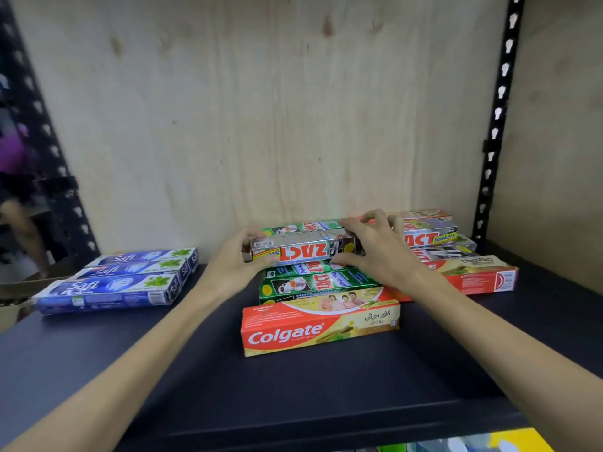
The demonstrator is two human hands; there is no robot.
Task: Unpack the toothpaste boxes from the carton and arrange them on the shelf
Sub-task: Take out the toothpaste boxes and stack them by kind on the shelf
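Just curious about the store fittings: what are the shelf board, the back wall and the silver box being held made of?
Shelf board: dark and matte, likely painted metal or laminate. Back wall: bare plywood with visible grain and knots. Silver Zact box: probably foil-coated card, judging by its sheen.

Shop or stockroom: dark shelf (98, 370) on slotted black steel uprights (499, 102), plywood backing (261, 109), branded toothpaste boxes (319, 327) grouped along its back edge.

Single head view, close over shelf (293, 386), facing forward-down toward 12 o'clock; plywood back (261, 109) fills upper frame.
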